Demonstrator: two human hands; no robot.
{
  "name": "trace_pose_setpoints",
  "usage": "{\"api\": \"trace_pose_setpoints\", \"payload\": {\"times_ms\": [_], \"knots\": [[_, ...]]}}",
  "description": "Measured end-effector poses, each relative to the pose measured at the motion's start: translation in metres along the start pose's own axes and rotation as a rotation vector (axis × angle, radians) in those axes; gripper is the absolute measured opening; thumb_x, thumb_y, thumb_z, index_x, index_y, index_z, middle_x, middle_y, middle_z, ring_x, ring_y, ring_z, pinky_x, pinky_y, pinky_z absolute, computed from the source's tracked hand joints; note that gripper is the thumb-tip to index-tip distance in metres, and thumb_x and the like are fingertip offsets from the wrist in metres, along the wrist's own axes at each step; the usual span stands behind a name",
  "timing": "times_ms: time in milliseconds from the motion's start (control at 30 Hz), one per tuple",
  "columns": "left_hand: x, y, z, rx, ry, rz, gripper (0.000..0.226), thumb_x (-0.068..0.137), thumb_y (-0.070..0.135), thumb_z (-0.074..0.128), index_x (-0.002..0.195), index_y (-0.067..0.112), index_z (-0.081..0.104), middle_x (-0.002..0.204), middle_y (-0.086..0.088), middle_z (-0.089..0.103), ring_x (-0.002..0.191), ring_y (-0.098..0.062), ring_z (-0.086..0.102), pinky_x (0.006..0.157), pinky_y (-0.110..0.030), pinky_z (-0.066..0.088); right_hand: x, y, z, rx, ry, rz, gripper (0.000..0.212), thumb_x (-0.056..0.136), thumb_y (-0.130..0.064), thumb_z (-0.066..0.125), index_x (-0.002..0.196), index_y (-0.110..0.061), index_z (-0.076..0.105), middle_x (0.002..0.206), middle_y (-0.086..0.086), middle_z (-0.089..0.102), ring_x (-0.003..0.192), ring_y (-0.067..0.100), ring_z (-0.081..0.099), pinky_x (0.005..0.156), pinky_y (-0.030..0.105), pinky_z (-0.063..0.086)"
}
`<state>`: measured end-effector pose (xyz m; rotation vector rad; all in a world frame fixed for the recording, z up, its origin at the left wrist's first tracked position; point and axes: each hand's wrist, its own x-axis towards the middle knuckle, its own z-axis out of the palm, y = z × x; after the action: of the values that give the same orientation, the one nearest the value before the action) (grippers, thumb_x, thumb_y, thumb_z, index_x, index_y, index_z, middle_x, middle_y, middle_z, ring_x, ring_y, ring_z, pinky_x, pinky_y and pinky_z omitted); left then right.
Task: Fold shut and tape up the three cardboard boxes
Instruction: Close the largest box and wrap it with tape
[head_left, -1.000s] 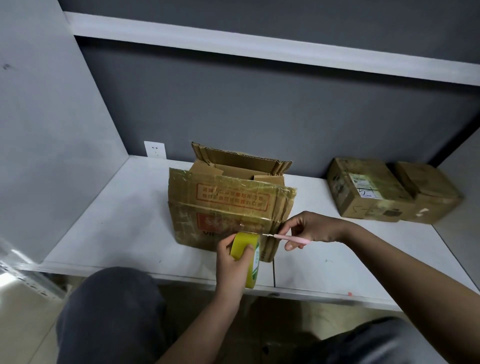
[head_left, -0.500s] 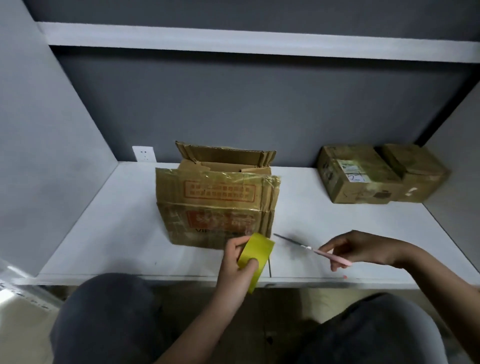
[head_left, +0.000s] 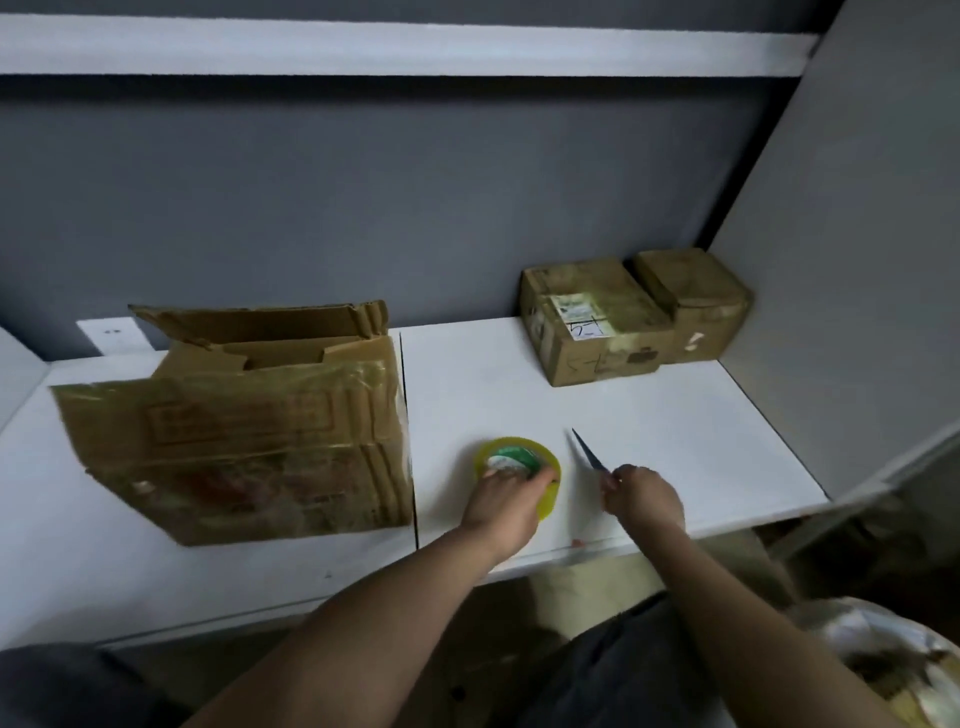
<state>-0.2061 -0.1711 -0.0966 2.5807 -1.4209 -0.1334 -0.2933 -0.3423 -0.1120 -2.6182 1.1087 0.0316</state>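
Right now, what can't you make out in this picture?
- Big box, head view: its print is blurred by camera motion; its inside is hidden by its flaps.
- Blade: its handle is hidden inside the right hand.
- Tape roll: partly covered by the left hand.
- Label on the small box: too small to read.

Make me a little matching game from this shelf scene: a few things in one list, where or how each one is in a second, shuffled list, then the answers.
Things:
1. yellow tape roll
2. scissors
3. big box
4. two small boxes

Places or states:
A. back right corner of the shelf, closed
B. lying flat on the shelf under the left hand
C. held in the right hand, point away from the person
D. left part of the shelf, back flap up

Pairs: 1-B, 2-C, 3-D, 4-A
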Motion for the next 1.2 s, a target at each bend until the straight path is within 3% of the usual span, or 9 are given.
{"api": "trace_pose_setpoints", "payload": {"times_ms": [167,300,467,567,700,800,933,1067,1200], "knots": [[0.018,0.003,0.037,0.143,0.021,0.034,0.060,0.082,-0.001,0.042,0.138,0.020,0.034,0.114,-0.013,0.063,0.106,-0.033,0.057,0.091,-0.038,0.037,0.014,0.006,0.022,-0.131,0.051,0.004,0.033,0.102,-0.032,0.035,0.106,-0.011,0.059,0.104,0.007,0.066,0.097,0.028,0.063,0.068,0.029,0.039],[0.016,0.007,0.047,0.240,0.020,0.043,0.057,0.070,0.013,0.066,0.125,0.026,0.055,0.090,-0.002,0.071,0.083,-0.022,0.066,0.077,-0.029,0.047,0.021,0.007,0.033,-0.178,0.045,0.003,0.036,0.103,-0.034,0.032,0.109,-0.013,0.060,0.108,0.005,0.064,0.101,0.025,0.060,0.068,0.028,0.040],[0.017,0.003,0.045,0.076,-0.071,-0.004,0.051,0.089,0.016,0.048,0.138,0.022,0.035,0.130,-0.009,0.050,0.118,-0.030,0.049,0.102,-0.036,0.030,0.018,0.007,0.035,-0.088,0.037,0.028,0.040,0.102,-0.040,0.031,0.116,-0.014,0.058,0.111,0.007,0.058,0.103,0.026,0.058,0.072,0.032,0.045],[-0.001,-0.005,0.014,-0.065,0.061,0.018,0.041,0.092,0.031,0.048,0.133,0.024,0.044,0.132,-0.001,0.045,0.121,-0.022,0.046,0.102,-0.033,0.030,0.011,0.006,0.021,-0.033,0.143,-0.028,0.032,0.099,-0.033,0.045,0.124,-0.016,0.056,0.118,0.007,0.057,0.107,0.025,0.055,0.076,0.033,0.047],[-0.059,-0.038,-0.041,-0.286,0.437,0.056,0.022,0.090,0.031,0.050,0.105,0.025,0.065,0.104,0.009,0.062,0.096,-0.013,0.060,0.088,-0.027,0.038,-0.012,-0.032,0.000,0.290,0.391,-0.326,0.030,0.090,-0.011,0.061,0.120,-0.013,0.063,0.111,0.009,0.062,0.101,0.029,0.057,0.080,0.038,0.048],[-0.109,-0.075,-0.072,-0.149,0.680,0.036,0.021,0.088,0.032,0.050,0.105,0.026,0.061,0.100,0.009,0.060,0.096,-0.008,0.053,0.088,-0.023,0.031,-0.040,-0.096,-0.009,0.419,0.397,-0.547,0.037,0.092,-0.018,0.061,0.128,-0.017,0.056,0.117,0.004,0.056,0.107,0.024,0.055,0.091,0.036,0.045],[-0.142,-0.126,-0.112,0.085,0.814,-0.087,0.038,0.086,0.040,0.049,0.119,0.023,0.050,0.116,-0.001,0.053,0.107,-0.018,0.045,0.100,-0.034,0.027,-0.067,-0.190,-0.024,0.531,0.384,-0.750,0.058,0.091,-0.047,0.055,0.141,-0.024,0.037,0.133,-0.002,0.049,0.122,0.015,0.046,0.100,0.032,0.036],[-0.129,-0.160,-0.152,0.229,0.734,-0.173,0.051,0.088,0.044,0.050,0.129,0.016,0.050,0.127,-0.005,0.054,0.119,-0.021,0.047,0.109,-0.042,0.024,-0.072,-0.251,-0.027,0.608,0.352,-0.712,0.085,0.083,-0.058,0.061,0.149,-0.024,0.021,0.135,-0.003,0.047,0.125,0.015,0.044,0.103,0.033,0.034],[-0.110,-0.179,-0.163,0.293,0.558,-0.168,0.052,0.087,0.048,0.053,0.130,0.019,0.051,0.113,-0.001,0.065,0.105,-0.021,0.059,0.104,-0.040,0.028,-0.068,-0.263,-0.014,0.622,0.326,-0.697,0.087,0.082,-0.047,0.069,0.150,-0.022,0.021,0.128,0.002,0.048,0.120,0.019,0.046,0.102,0.037,0.038]]}}
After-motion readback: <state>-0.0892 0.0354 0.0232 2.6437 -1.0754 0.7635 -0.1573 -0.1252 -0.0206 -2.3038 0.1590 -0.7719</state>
